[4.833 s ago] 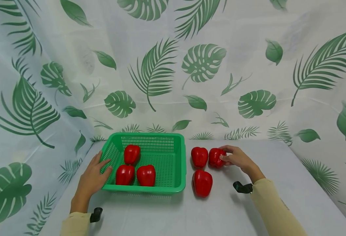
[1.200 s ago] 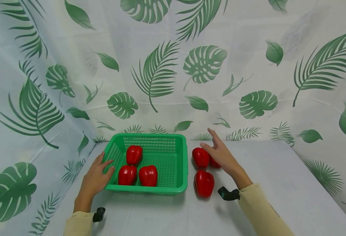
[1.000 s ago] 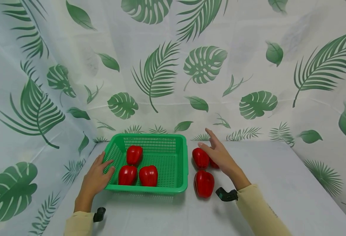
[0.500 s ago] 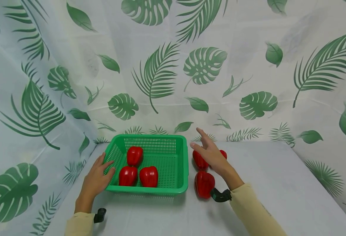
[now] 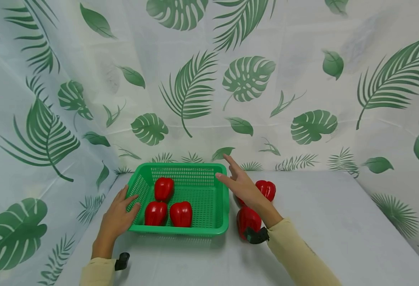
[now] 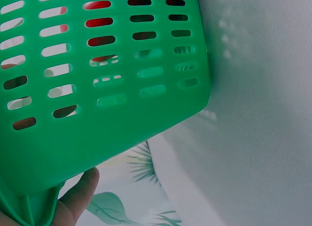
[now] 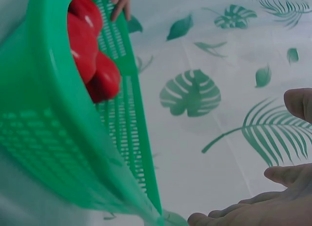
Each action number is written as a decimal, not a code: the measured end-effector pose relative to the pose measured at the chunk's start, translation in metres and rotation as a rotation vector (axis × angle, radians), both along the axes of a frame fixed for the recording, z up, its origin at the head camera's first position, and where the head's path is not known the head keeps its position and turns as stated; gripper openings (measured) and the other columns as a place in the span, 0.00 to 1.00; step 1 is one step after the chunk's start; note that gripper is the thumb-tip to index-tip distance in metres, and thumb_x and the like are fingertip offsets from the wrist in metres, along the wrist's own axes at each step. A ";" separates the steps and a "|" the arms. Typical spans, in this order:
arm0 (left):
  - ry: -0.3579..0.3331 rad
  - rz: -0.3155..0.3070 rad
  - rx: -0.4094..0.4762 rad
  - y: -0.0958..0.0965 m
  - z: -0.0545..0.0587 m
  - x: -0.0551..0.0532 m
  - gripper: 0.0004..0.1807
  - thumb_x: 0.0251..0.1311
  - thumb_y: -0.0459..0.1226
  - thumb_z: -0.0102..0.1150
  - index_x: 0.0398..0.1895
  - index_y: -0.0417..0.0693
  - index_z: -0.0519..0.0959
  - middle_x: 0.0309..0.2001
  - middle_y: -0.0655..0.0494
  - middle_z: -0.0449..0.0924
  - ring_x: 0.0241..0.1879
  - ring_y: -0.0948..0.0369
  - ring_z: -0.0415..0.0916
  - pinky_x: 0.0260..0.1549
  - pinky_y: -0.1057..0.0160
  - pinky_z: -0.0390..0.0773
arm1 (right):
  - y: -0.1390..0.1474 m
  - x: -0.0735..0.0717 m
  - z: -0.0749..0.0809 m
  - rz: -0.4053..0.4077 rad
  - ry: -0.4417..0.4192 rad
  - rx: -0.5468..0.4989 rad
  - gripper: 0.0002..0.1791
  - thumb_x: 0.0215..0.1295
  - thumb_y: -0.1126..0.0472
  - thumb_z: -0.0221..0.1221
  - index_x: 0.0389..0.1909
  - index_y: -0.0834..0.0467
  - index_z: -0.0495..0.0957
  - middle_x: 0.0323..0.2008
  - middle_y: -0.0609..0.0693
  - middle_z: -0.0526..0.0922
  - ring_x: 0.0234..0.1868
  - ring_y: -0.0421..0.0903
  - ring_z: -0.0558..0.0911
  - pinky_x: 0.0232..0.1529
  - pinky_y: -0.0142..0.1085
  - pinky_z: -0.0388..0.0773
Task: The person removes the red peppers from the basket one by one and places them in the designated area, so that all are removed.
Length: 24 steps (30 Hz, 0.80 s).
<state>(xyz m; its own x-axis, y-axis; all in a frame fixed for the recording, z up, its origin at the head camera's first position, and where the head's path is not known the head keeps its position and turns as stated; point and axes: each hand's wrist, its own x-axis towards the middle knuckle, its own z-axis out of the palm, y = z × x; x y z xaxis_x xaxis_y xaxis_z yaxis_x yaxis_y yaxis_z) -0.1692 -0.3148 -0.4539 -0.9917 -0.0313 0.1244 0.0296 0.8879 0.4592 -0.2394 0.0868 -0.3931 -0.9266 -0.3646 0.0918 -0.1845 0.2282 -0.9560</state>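
My left hand (image 5: pixel 117 215) holds the left rim of a green plastic basket (image 5: pixel 180 229), with thumb and a finger inside the wall and a fingertip (image 6: pixel 85 187) outside it. Three red bell peppers lie in the basket's left half: one at the back (image 5: pixel 164 189), one front left (image 5: pixel 155 213), one front right (image 5: pixel 181 214). My right hand (image 5: pixel 243 186) is raised beside the basket's right rim, fingers spread and holding nothing. Under and behind it on the table are three more bell peppers: one at the right (image 5: pixel 266 190), one in front (image 5: pixel 248 220), and one mostly hidden by the hand.
The basket and loose peppers stand on a white-covered table (image 5: pixel 338 238). A leaf-printed curtain (image 5: pixel 284 59) rises right behind the table and along both sides. Small black wrist cameras (image 5: pixel 122 261) sit on both wrists.
My right hand had its fingers on the rightmost loose pepper, then left it and moved leftward over the others to the basket's right rim. The left hand stays on the left rim.
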 end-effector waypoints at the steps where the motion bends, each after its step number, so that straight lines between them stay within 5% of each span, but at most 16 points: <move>1: -0.001 -0.001 0.002 0.000 0.000 0.000 0.27 0.81 0.43 0.52 0.73 0.34 0.75 0.84 0.32 0.46 0.81 0.34 0.46 0.65 0.22 0.64 | -0.002 0.000 0.000 0.002 -0.009 -0.005 0.48 0.76 0.42 0.62 0.88 0.41 0.48 0.87 0.52 0.47 0.84 0.64 0.50 0.73 0.71 0.59; 10: 0.017 0.005 0.001 -0.001 -0.003 -0.001 0.27 0.79 0.43 0.52 0.72 0.33 0.76 0.84 0.31 0.47 0.81 0.33 0.47 0.64 0.21 0.65 | -0.026 0.008 0.002 0.061 -0.026 -0.023 0.46 0.78 0.46 0.61 0.88 0.42 0.47 0.86 0.53 0.49 0.76 0.66 0.68 0.68 0.68 0.70; 24: 0.004 0.006 0.001 -0.002 -0.003 -0.003 0.27 0.80 0.42 0.52 0.72 0.33 0.76 0.84 0.31 0.47 0.81 0.33 0.47 0.65 0.21 0.63 | -0.059 0.014 -0.009 0.083 -0.014 0.040 0.47 0.75 0.44 0.63 0.88 0.44 0.50 0.87 0.53 0.47 0.82 0.62 0.56 0.68 0.69 0.69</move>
<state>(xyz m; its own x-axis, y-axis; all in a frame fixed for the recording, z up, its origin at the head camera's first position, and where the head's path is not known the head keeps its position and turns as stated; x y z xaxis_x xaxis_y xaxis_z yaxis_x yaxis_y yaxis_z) -0.1718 -0.3164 -0.4565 -0.9910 -0.0372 0.1286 0.0264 0.8875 0.4601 -0.2254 0.0279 -0.4025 -0.8940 -0.4436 0.0627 -0.1912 0.2511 -0.9489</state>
